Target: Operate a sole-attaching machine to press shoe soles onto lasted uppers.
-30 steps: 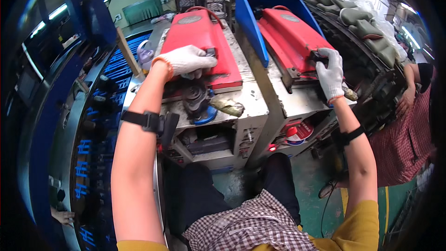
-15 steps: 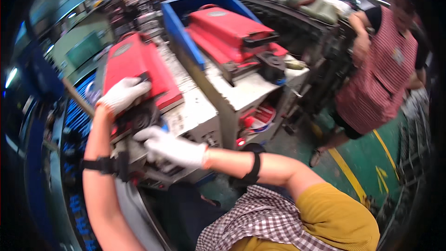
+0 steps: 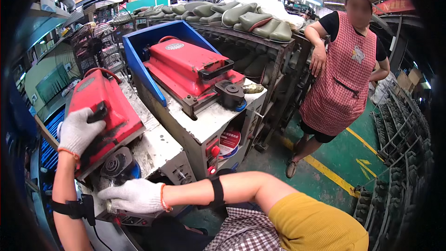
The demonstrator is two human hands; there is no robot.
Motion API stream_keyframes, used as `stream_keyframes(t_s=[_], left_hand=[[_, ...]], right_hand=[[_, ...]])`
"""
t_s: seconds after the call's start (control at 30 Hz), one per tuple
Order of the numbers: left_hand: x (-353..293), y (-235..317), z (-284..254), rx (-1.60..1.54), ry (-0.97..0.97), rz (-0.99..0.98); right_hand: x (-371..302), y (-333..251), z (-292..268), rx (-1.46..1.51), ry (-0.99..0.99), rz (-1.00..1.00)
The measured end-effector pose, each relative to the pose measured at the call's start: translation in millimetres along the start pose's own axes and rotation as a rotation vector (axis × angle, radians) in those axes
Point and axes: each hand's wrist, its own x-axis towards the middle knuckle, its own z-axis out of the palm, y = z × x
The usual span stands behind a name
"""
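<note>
My left hand [image 3: 80,132], in a white knit glove with an orange cuff, is closed around the black handle [image 3: 98,111] of a red metal cover [image 3: 95,94]. The cover lies on a white machine at the left. In the same kind of glove, my right hand [image 3: 134,196] is closed over a short tape-wrapped lever [image 3: 111,206] at the machine's front. Only the lever's end shows below the fingers. Between the hands sits a dark round latch block [image 3: 117,163], worn and greasy, with a blue part at its side.
A second machine [image 3: 204,132] stands to the right, with a red cover [image 3: 183,62] and blue side panels. Behind it, olive-green rubber shoes [image 3: 253,21] lie on a rack. A person in a red checked apron [image 3: 338,74] leans by the rack. Metal racks [image 3: 399,158] line the right.
My right hand has moved down and left onto the lever. My left hand stays on the cover's handle. The view has shifted, and the person in the apron shows more fully.
</note>
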Motion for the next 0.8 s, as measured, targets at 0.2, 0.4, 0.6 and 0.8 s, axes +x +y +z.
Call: stream_keyframes(t_s=[0.2, 0.4, 0.6, 0.8], left_hand=[[27.1, -30.5, -42.7, -0.079, 0.311, 0.111], [48.7, -52.2, -54.7, 0.415, 0.900, 0.423], [-6.0, -38.1, -41.4, 0.757, 0.857, 0.205], [-44.5, -71.9, 14.0, -0.113, 0.714, 0.100]], right_hand=[[25.9, -2.3, -41.0, -0.195, 0.276, -0.331], [115.1, 39.5, -103.1, -0.585, 0.388, -0.089], [219.2, 64.3, -86.3, -0.557, 0.196, 0.245], [241.6, 66.9, -72.5, -0.856, 0.111, 0.275]])
